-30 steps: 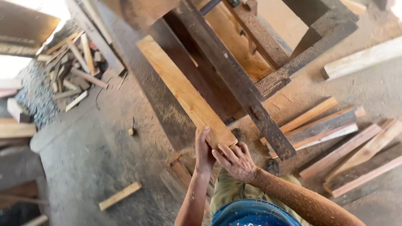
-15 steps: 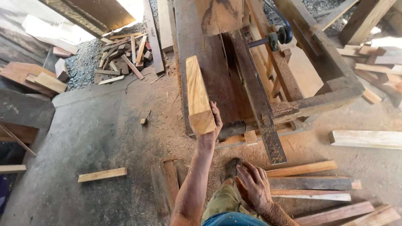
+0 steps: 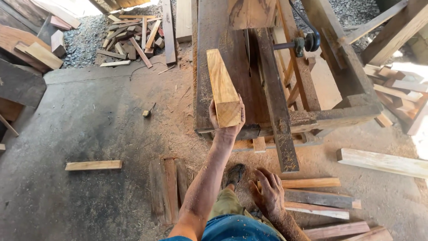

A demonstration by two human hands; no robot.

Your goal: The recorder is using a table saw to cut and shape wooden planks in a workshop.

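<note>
The left arm was extended forward and nearly straight, forearm dusted with sawdust. The left hand [image 3: 226, 119] was raised, fingers and thumb curled in a closed grip. The right hand [image 3: 269, 193] hung low near the knee, fingers spread and relaxed, palm down, holding nothing.

Concrete floor [image 3: 89, 134], sawdust-strewn | short plank [image 3: 93, 165] near left | loose boards [image 3: 318, 198] near right | offcut pile [image 3: 129, 42] far left
</note>
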